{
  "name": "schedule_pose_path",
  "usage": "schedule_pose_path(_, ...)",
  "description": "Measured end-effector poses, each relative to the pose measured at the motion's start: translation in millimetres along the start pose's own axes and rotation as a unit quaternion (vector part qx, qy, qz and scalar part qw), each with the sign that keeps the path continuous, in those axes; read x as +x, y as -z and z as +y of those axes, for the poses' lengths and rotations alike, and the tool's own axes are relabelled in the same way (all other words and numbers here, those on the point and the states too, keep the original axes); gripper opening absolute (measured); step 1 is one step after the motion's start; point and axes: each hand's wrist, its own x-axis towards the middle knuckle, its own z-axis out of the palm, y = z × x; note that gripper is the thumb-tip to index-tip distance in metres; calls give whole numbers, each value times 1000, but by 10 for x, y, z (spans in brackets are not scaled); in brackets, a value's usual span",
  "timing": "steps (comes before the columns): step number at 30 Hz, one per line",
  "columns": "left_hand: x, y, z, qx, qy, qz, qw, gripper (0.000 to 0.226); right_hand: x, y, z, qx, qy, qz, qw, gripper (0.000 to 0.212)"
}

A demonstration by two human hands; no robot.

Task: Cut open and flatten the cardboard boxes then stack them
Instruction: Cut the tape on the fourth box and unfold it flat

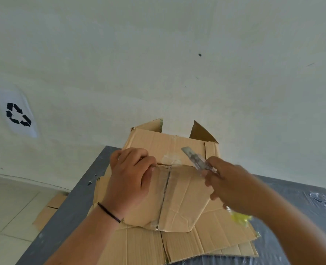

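Box [179, 190] stands on flattened cardboard [206, 240] spread over a dark grey tabletop [66, 213]. Box is still formed, tilted away from the viewer, its taped face up and toward the camera. A seam runs down the middle of that face under clear tape [170, 159], which also crosses the upper fold. At the far end two flaps [201, 133] stick up, open.

Left hand [128, 178] rests on the box's left upper part, fingers curled over the fold and gripping its edge. Thin black band [108, 212] on that wrist.

Right hand [233, 185] is at the box's right upper corner, blurred, fingers curled round the handle of a knife [195, 158]. Blade is out and points up-left over the taped fold; cannot tell if the tip touches the cardboard. Something yellow and translucent [239, 219] shows under the right wrist, too blurred to identify.

Flattened sheets lie layered beneath the box, edges stepping out at the near right. More flat cardboard [49, 211] lies on the tiled floor [7, 207] left of the tabletop, partly hidden by its edge.

Behind: pale wall [158, 64] with a few dark specks. At left, a white sheet with a black recycling sign [17, 114] is fixed to it.
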Motion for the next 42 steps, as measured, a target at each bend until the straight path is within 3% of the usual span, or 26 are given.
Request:
schedule_pose_path(4,59,3,27,-33,11,-17,999,17,160,-230,111,55,18,142,988,16)
schedule_pose_path(12,139,-45,190,7,49,-55,997,11,489,-334,224,108,21,185,977,16)
schedule_pose_path(17,274,-87,124,45,31,-104,993,17,346,-619,239,135,46,188,972,12)
schedule_pose_path(20,327,-109,95,46,50,-111,992,4,287,-863,265,131,53,167,976,14)
schedule_pose_path(24,359,-112,59,45,58,-115,991,4,323,-1042,296,121,74,165,976,16)
schedule_pose_path(30,390,-108,43,35,65,-122,990,7,442,-1041,269,89,100,184,974,30)
schedule_pose_path(42,376,-101,36,13,91,-117,989,3,610,-1509,440,49,39,145,987,34)
